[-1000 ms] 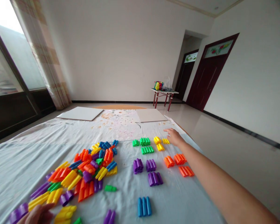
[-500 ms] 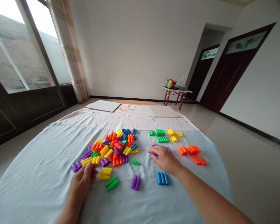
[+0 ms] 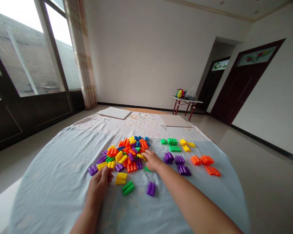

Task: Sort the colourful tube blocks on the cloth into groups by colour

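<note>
A mixed pile of ridged plastic pieces (image 3: 127, 155) in orange, yellow, purple, green and blue lies on the cloth. My left hand (image 3: 101, 183) rests at the pile's near left edge beside a yellow piece (image 3: 111, 164), its fingers loosely bent and apart, holding nothing visible. My right hand (image 3: 151, 160) reaches over the pile's right edge with fingers apart, close to orange and yellow pieces; what lies beneath the palm is hidden. Part of a green piece (image 3: 147, 169) shows under that hand. Nearer me sit a yellow piece (image 3: 121, 178), a green one (image 3: 128, 188) and a purple one (image 3: 150, 188).
Separate groups of green (image 3: 172, 141), yellow (image 3: 186, 148), orange (image 3: 207, 160) and purple pieces (image 3: 180, 160) stand at the right. Two flat boards (image 3: 115, 112) (image 3: 175, 121) lie on the table's far side. A small table (image 3: 187, 100) with bags is beyond.
My right hand has moved left from the purple group to the pile, uncovering the purple pieces. The near blue piece is now out of sight, where my forearm passes. The camera view has shifted slightly.
</note>
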A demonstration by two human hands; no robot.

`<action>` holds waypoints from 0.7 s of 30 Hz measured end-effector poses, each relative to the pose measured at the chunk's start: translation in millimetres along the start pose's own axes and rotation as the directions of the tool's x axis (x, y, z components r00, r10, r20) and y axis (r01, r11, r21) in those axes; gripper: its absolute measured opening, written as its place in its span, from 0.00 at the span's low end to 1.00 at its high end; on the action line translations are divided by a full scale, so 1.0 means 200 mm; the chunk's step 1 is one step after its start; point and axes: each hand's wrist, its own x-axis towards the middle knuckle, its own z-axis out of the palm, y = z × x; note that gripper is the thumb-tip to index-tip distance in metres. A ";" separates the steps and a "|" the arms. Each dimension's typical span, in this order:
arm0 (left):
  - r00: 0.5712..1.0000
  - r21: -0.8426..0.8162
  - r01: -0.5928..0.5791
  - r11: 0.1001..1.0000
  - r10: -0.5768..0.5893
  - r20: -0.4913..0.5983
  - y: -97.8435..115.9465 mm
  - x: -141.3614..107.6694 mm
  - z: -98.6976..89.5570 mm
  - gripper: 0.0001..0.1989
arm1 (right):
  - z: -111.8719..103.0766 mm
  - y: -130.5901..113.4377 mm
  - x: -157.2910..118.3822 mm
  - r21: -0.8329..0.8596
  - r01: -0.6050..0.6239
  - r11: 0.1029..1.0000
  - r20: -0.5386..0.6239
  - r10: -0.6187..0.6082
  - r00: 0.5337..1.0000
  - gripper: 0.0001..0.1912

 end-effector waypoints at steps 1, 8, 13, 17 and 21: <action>1.000 -0.001 0.001 1.000 -0.001 0.004 0.00 0.00 0.00 0.34 | 0.00 0.01 -0.02 -0.001 0.001 1.000 0.010 -0.001 1.000 0.30; 1.000 0.016 -0.027 1.000 0.027 -0.010 0.00 0.01 0.02 0.33 | -0.09 0.05 -0.23 0.195 0.217 0.956 0.105 -0.241 0.965 0.30; 0.999 0.001 -0.029 1.000 0.029 -0.029 -0.02 0.02 0.02 0.32 | -0.17 0.04 -0.31 0.265 0.130 0.956 0.113 -0.165 0.980 0.38; 0.999 -0.011 -0.036 0.999 0.035 -0.027 -0.02 0.02 0.01 0.30 | -0.16 0.02 -0.33 0.340 0.098 0.935 0.078 -0.132 0.988 0.39; 0.999 -0.028 -0.027 0.999 0.025 -0.046 -0.01 0.02 0.01 0.29 | -0.14 0.01 -0.35 0.410 0.127 0.903 0.038 -0.156 0.987 0.39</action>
